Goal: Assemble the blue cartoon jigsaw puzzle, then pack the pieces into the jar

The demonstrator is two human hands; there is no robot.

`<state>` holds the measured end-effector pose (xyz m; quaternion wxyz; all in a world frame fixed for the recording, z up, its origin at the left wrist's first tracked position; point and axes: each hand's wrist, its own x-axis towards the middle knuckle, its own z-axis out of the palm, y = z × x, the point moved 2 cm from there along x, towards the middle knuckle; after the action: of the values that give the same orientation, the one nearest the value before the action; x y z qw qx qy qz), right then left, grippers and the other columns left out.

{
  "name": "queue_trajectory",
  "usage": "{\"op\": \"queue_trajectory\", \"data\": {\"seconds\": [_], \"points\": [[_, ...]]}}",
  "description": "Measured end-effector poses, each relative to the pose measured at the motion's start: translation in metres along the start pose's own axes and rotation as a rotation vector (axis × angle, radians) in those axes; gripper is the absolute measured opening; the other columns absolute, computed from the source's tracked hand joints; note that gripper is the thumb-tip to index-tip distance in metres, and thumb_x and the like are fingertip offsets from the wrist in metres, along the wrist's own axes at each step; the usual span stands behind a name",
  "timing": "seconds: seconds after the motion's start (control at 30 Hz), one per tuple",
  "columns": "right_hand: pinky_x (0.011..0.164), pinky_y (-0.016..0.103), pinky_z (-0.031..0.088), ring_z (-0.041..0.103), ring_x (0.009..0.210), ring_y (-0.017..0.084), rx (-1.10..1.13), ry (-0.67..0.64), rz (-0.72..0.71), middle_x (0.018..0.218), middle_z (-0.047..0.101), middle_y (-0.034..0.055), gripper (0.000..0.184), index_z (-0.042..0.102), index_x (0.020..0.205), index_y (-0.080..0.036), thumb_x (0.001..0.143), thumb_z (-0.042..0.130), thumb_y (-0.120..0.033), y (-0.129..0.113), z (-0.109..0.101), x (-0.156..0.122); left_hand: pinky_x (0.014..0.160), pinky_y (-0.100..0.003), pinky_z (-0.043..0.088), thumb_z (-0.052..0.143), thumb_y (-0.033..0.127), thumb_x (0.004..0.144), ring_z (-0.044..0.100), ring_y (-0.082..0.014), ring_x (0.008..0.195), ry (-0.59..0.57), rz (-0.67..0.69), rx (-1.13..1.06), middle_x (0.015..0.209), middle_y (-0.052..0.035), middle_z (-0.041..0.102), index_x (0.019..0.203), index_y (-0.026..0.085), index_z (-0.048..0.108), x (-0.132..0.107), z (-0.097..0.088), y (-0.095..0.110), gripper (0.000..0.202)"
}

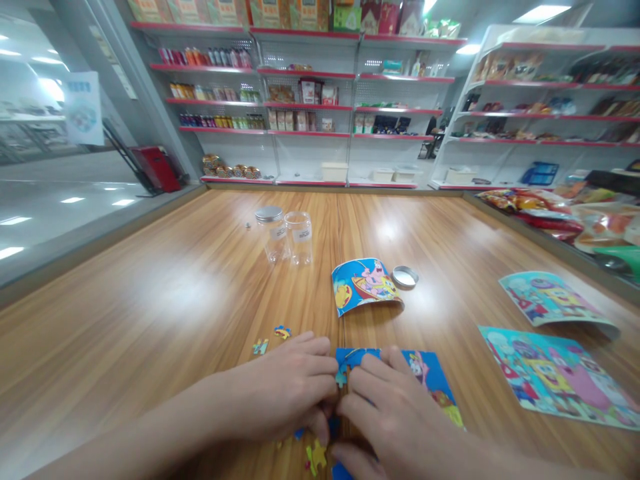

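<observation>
Left hand (295, 373) and right hand (395, 400) close together at a blue puzzle (440, 380)

Surface: wood-grain table (200, 287), glossy, with pale light reflections and a dark raised edge. Blue puzzle lies at the near side, right of centre, partly under the right hand. Loose pieces: a blue-and-yellow piece (283, 331) and a pale piece (260, 347) beyond the left hand; a yellow piece (316, 457) below it. Further back: curled picture sheet (367, 287) with a metal lid (405, 277) just beside it, then a capped clear jar (273, 241) next to an uncapped jar (301, 243). To the right: pale cartoon puzzle (560, 373), with a second curled sheet (555, 297) behind it.

Room: red-edged shelves (310, 107) of packaged goods across the back; bagged snacks (550, 213) beyond the right edge; poster (84, 110) at far left.

Pose: forearms enter from the lower corners, both palms down. Left fingers curled, thumb tucked beneath; tips hidden, so cannot tell whether a piece is pinched. Right fingers bent over the puzzle's left portion, thumb low; grip opening and any held piece likewise cannot be told.
</observation>
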<state>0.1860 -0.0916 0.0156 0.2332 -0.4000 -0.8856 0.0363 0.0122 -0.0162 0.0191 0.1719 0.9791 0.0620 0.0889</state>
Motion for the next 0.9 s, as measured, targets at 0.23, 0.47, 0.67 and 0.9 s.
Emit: {"op": "queue_trajectory", "data": {"seconds": [0.23,0.47,0.67,0.9], "points": [[0.070,0.037,0.023,0.051,0.074,0.017,-0.024,0.058,-0.022,0.075,0.061,-0.0029,0.019,0.060,0.074,-0.019,0.083,0.076,-0.024,-0.001,0.002,0.001,0.070,-0.035,0.034,0.069,0.047,0.091,0.048,-0.0212,0.081,0.016,0.012,-0.030,0.088,-0.0047,0.064,0.092,0.019,0.064,-0.003,-0.014,-0.008,0.028],[0.072,0.037,0.024,0.052,0.077,0.017,-0.048,0.010,0.002,0.078,0.063,-0.0027,0.017,0.060,0.077,-0.019,0.089,0.072,-0.023,0.000,-0.001,0.000,0.073,-0.034,0.038,0.068,0.027,0.094,0.052,-0.0185,0.082,0.009,0.037,-0.129,0.086,-0.0024,0.066,0.091,0.019,0.062,-0.004,-0.015,-0.007,0.010],[0.072,0.037,0.026,0.052,0.077,0.019,-0.119,0.016,0.032,0.079,0.062,0.0002,0.015,0.060,0.077,-0.018,0.089,0.069,-0.020,0.001,0.002,-0.004,0.073,-0.033,0.040,0.064,0.020,0.093,0.052,-0.0184,0.080,0.021,0.044,-0.147,0.084,-0.0030,0.065,0.089,0.018,0.060,-0.004,-0.013,-0.005,0.007],[0.075,0.038,0.028,0.052,0.076,0.020,-0.159,0.083,0.031,0.076,0.061,-0.0015,0.020,0.060,0.075,-0.019,0.085,0.077,-0.023,-0.003,0.002,-0.006,0.074,-0.034,0.043,0.064,0.019,0.091,0.053,-0.0194,0.080,0.057,0.060,-0.164,0.081,-0.0039,0.065,0.086,0.018,0.058,-0.001,-0.009,-0.001,0.007]]}}
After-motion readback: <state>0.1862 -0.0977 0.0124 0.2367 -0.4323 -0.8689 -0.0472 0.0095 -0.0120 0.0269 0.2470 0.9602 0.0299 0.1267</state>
